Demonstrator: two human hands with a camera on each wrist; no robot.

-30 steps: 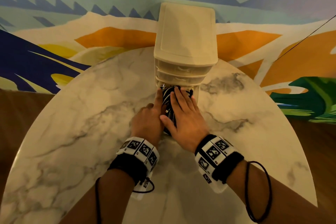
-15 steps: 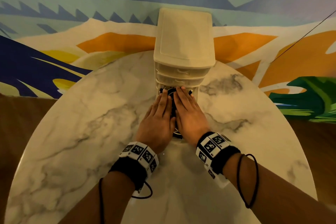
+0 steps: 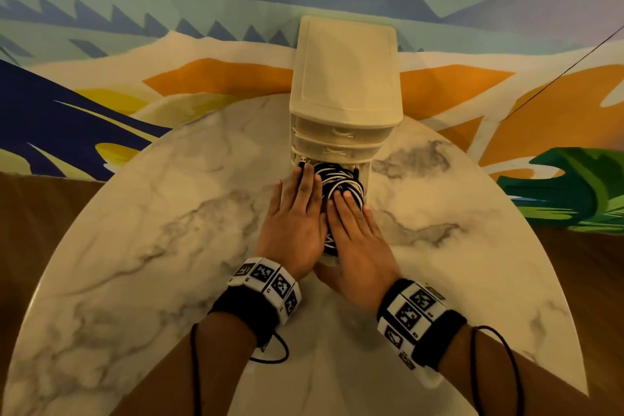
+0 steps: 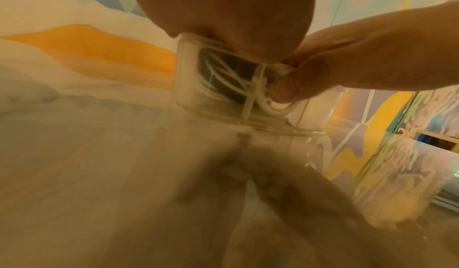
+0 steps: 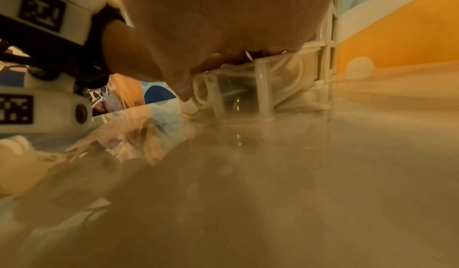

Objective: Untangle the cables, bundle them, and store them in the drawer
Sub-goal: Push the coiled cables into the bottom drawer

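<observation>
Cables (image 3: 341,184) near end hidden under both hands; drawer (image 4: 218,103) front edge covered.

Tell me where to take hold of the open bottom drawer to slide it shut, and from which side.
Take the drawer by its clear front wall, from the near side facing you. It sticks out of the drawer unit toward you, and the cables fill the top. The left hand and right hand lie flat over them, so I'd probably push the front wall.

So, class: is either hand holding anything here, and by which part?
Neither holds anything. The left hand and right hand lie flat, pressing the black-and-white cable bundle into the clear plastic drawer.
</observation>
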